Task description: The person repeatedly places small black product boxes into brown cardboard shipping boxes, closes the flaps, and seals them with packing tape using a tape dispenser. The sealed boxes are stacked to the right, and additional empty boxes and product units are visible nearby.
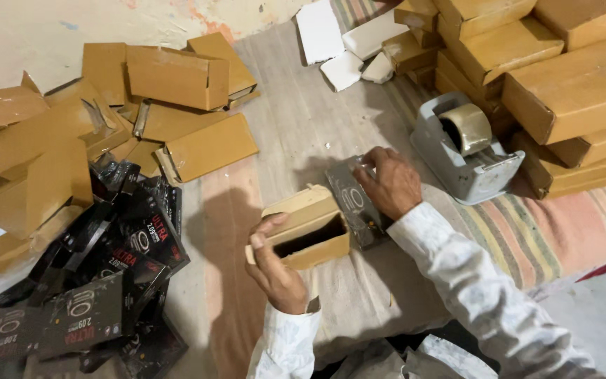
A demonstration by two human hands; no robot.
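My left hand (273, 263) grips an open tan cardboard box (306, 226), its open mouth facing me, resting on a striped cloth. My right hand (391, 184) presses on a flat dark printed packet (351, 202) that lies just right of the box, one end against the box's open side. Both sleeves are white.
A grey tape dispenser (466, 149) stands to the right. Closed tan boxes (569, 91) are stacked at the back right. Several empty tan boxes (177, 77) lie heaped at the left, with a pile of dark packets (106, 281) below them. White foam pieces (341, 42) lie at the top.
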